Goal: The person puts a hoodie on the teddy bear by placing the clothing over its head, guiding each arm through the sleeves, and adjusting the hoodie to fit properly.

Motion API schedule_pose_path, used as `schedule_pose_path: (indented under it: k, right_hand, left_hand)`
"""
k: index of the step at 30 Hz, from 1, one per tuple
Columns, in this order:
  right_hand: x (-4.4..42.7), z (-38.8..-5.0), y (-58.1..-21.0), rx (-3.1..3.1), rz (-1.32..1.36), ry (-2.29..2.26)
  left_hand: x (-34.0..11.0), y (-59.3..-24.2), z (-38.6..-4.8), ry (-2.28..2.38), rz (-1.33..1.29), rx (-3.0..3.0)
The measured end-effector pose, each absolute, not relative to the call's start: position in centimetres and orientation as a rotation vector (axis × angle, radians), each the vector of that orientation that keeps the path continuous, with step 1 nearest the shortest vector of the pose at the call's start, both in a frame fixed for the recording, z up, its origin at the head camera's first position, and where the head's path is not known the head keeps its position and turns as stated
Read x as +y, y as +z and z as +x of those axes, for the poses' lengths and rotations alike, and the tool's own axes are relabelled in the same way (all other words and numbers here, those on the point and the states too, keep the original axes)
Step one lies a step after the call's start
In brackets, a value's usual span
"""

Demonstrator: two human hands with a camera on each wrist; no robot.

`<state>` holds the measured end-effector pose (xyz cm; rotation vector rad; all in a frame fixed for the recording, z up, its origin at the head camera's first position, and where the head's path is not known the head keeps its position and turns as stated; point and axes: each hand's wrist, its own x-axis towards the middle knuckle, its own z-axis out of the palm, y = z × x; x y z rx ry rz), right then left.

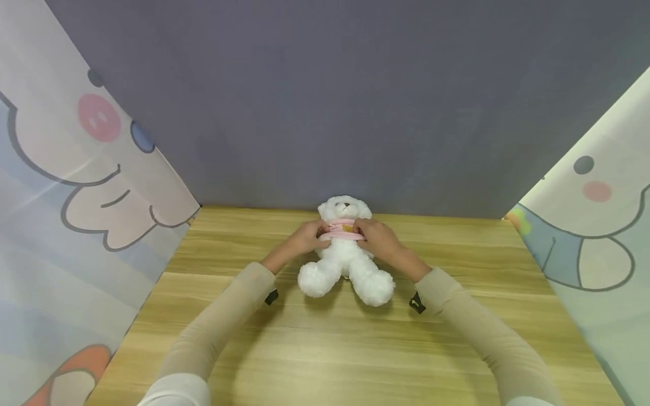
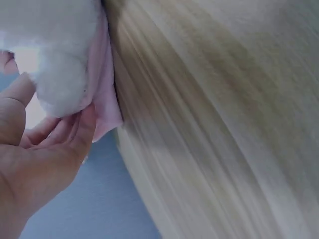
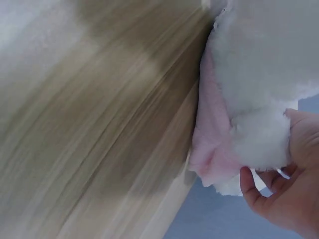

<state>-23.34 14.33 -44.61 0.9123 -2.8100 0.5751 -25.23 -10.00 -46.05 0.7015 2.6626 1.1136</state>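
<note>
A white plush teddy bear in a pink shirt lies on its back near the table's far edge, legs spread toward me. My left hand holds it at the left side of its middle; in the left wrist view the fingers and thumb curl round a white furry paw beside the pink cloth. On the other side my right hand grips the opposite furry paw, its fingertips touching the edge of the shirt in the right wrist view. Parts of both bear arms are hidden under my hands.
The bear lies on a wood-grain table. A grey panel rises just behind its far edge. Cartoon-printed curtains hang at the left and right. Small black straps show below both wrists.
</note>
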Motion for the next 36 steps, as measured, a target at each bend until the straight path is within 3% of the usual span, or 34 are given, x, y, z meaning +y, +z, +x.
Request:
schedule_pose_path:
  k: [11, 16, 25, 36]
  right_hand:
    - [15.1, -23.4, -45.1, -2.804, 0.923, 0.55]
    - [16.1, -23.6, -43.9, -2.888, 1.008, 0.572]
    - [14.3, -23.6, -40.4, -2.766, 1.247, 0.466]
    - [11.3, -24.4, -41.0, -2.75, 1.051, 0.027]
  left_hand:
    - [-9.5, -46.5, -24.1, 0.99, 0.938, 2.883]
    - [-11.1, -45.4, -23.5, 1.332, 0.744, 2.605]
    - [-9.6, -45.0, -23.0, 1.371, 0.552, 2.692]
    - [-8.1, -44.9, -21.4, 1.35, 0.676, 2.934]
